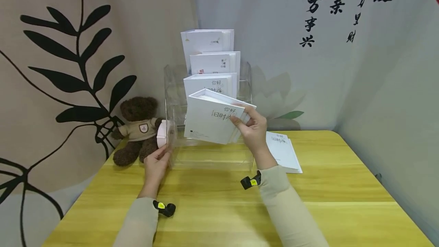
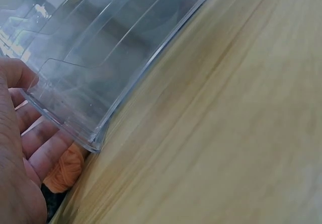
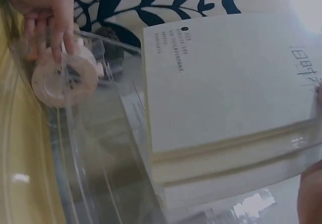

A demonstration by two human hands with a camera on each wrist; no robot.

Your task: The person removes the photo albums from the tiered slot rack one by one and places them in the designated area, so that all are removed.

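My right hand (image 1: 254, 129) pinches the right edge of a white book (image 1: 209, 121) with dark lettering, thumb on its front cover. The book is tilted above the lowest tier of a clear stepped display rack (image 1: 212, 160). In the right wrist view the book's blank cover (image 3: 216, 93) and thick page edges fill the right side. My left hand (image 1: 156, 166) grips the rack's front left side; the left wrist view shows its thumb (image 2: 22, 75) on one side of the clear wall and fingers on the other. Behind, several white books (image 1: 210, 83) stand on the rack's higher tiers.
Another white book (image 1: 282, 153) lies on the wooden table (image 1: 205, 209) right of the rack. A brown teddy bear (image 1: 138, 129) and a round pink object (image 1: 162, 134) are at its left. An orange yarn ball (image 2: 65, 168) shows beyond my left fingers. Walls border the table.
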